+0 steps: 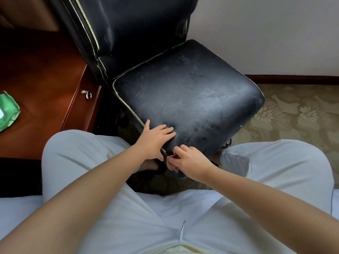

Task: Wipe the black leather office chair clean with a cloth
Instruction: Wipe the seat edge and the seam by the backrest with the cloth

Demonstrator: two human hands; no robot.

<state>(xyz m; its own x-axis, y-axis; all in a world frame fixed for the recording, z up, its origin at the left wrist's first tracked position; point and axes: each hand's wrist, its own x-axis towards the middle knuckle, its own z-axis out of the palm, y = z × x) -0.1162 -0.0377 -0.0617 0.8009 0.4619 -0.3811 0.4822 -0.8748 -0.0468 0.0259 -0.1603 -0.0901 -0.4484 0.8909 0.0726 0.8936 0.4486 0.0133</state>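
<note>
The black leather office chair (187, 92) stands in front of me, its seat dull with dust and smears and its backrest (128, 24) at the upper left. My left hand (154, 140) lies on the seat's near corner, fingers straight on the leather and thumb spread along the left edge. Just right of it, my right hand (190, 164) is at the worn front corner (172, 166). Its fingers are curled and pinch a frayed pale bit there. What exactly it pinches is too small to tell. No cloth shows in either hand.
A reddish wooden desk (40, 74) with a keyed drawer (86, 94) stands left of the chair and carries a green wipes pack (8, 110). Patterned carpet (297, 114) and a white wall lie to the right. My knees in pale trousers flank the chair's corner.
</note>
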